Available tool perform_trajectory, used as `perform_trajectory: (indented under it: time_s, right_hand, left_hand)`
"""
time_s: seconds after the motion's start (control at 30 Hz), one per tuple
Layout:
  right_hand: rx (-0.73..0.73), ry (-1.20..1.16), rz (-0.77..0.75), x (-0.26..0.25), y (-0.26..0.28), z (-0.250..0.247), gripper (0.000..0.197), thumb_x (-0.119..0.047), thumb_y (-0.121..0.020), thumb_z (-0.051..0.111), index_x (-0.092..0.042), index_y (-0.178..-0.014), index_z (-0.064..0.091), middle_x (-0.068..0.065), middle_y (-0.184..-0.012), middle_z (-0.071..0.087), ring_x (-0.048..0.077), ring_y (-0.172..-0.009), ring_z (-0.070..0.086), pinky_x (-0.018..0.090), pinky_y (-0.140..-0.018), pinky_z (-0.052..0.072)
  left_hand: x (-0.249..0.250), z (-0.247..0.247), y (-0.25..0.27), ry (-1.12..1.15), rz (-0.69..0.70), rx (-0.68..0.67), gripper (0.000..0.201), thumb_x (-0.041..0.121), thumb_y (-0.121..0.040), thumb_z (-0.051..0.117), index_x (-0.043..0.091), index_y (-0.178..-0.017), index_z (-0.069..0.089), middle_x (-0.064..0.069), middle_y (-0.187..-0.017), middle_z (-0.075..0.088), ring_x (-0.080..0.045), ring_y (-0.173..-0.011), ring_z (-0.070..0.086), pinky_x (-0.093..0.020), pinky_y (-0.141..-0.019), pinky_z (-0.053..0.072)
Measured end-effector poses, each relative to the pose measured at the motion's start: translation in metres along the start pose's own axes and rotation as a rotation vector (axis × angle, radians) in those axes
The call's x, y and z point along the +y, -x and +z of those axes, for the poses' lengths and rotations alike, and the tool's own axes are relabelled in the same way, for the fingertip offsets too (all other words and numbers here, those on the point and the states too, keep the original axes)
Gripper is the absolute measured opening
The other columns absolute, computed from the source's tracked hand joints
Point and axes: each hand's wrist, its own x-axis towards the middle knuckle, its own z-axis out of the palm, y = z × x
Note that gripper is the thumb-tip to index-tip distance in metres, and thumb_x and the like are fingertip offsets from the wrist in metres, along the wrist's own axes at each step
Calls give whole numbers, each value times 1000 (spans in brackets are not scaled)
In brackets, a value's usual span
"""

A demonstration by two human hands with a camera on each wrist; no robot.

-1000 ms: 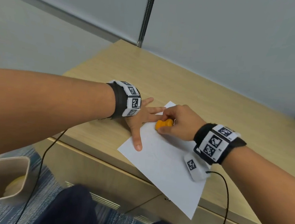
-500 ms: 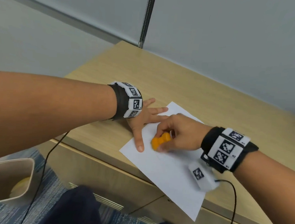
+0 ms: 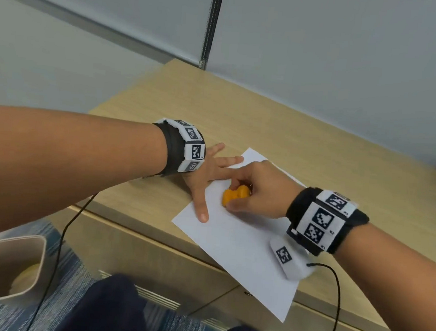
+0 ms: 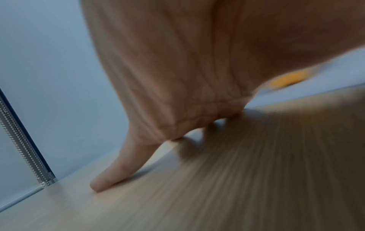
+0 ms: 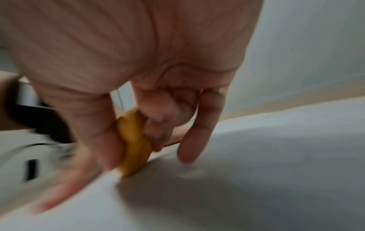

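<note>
A white sheet of paper (image 3: 234, 239) lies on the wooden desk (image 3: 280, 123), its near corner hanging over the front edge. My left hand (image 3: 208, 180) lies flat with spread fingers on the sheet's far left corner and on the desk. My right hand (image 3: 259, 192) grips a small orange lump (image 3: 235, 196) between thumb and curled fingers and holds it against the paper. In the right wrist view the orange lump (image 5: 134, 143) touches the paper (image 5: 276, 171) under my right hand (image 5: 138, 132). In the left wrist view my left hand (image 4: 177, 93) rests on the desk (image 4: 217, 187) and the orange lump (image 4: 288, 79) shows blurred behind it.
A beige bin (image 3: 2, 268) with something yellow inside stands on the striped floor at the lower left. Grey partition walls (image 3: 324, 56) close the desk's far side. Black cables (image 3: 336, 305) hang from both wrists over the desk's front edge. My knees are below.
My right hand has slid the orange lump over the paper, first towards me and to the left, now slightly back. My left hand has stayed flat on the sheet.
</note>
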Motion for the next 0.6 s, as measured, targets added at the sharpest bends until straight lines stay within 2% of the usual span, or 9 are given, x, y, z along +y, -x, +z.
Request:
perform_trajectory:
  time_s: [0.07, 0.1, 0.23, 0.3, 0.37, 0.4, 0.47, 0.53, 0.6]
  right_hand:
    - [-187, -27, -56, -12, 11, 4, 20, -42, -77, 83, -25, -81, 73, -7, -73, 66, 9, -67, 58, 25, -62, 48]
    - [-199, -24, -36, -11, 8, 1, 21, -43, -76, 83, -25, -82, 74, -7, -76, 68, 9, -69, 59, 27, -65, 49]
    - [134, 21, 123, 6, -12, -6, 21, -39, -77, 80, -20, -75, 70, -6, -67, 59, 16, -66, 56, 32, -62, 47]
    - [55, -12, 23, -7, -6, 1, 20, -36, -78, 81, -17, -78, 72, -8, -65, 59, 8, -61, 54, 26, -59, 44]
    - [-147, -45, -26, -19, 2, 3, 20, -37, -77, 84, -21, -82, 75, -10, -67, 61, 5, -59, 52, 19, -58, 42]
    - [-167, -28, -12, -18, 0, -1, 21, -39, -76, 85, -22, -83, 76, -11, -67, 62, 4, -61, 53, 20, -59, 43]
    - [-38, 32, 72, -8, -12, -9, 22, -42, -76, 83, -22, -82, 76, -9, -71, 64, 9, -66, 59, 26, -62, 49]
    - [102, 93, 98, -4, -18, -8, 22, -39, -77, 78, -18, -81, 74, 0, -74, 68, 20, -71, 63, 33, -63, 52]
    - [-10, 52, 11, -13, -10, -2, 21, -38, -78, 80, -18, -81, 73, -2, -74, 67, 14, -68, 60, 31, -63, 49]
  left_hand:
    - [-1, 0, -1, -20, 5, 0, 137, 80, -57, 73, 51, -146, -27, 8, -156, -40, -38, -141, -38, -56, -113, -17]
    - [-1, 0, 0, -17, 5, 2, 136, 80, -58, 73, 51, -147, -26, 7, -156, -40, -38, -141, -38, -55, -113, -17]
    - [2, 1, 1, -5, 20, 16, 135, 77, -61, 74, 49, -147, -26, 10, -156, -40, -34, -141, -39, -53, -112, -17]
    - [0, 2, -3, -13, 32, 13, 130, 79, -60, 73, 52, -149, -18, 8, -156, -41, -36, -139, -41, -48, -106, -25]
    - [-3, 4, -5, -6, 44, 12, 126, 84, -55, 71, 59, -147, -12, 6, -154, -43, -38, -137, -44, -52, -106, -27]
    - [-3, 5, -6, 1, 49, 17, 126, 85, -55, 71, 61, -146, -13, 7, -155, -42, -38, -136, -44, -54, -107, -28]
    - [-4, 6, -6, 9, 50, 26, 130, 82, -57, 72, 55, -148, -18, 10, -156, -38, -36, -138, -43, -50, -105, -28]
    - [-4, 7, -8, -8, 45, 36, 133, 81, -59, 72, 50, -149, -21, 13, -157, -36, -35, -139, -41, -52, -109, -25]
    - [-4, 5, -7, -4, 48, 29, 128, 83, -57, 71, 55, -149, -13, 12, -157, -37, -38, -138, -42, -56, -111, -22]
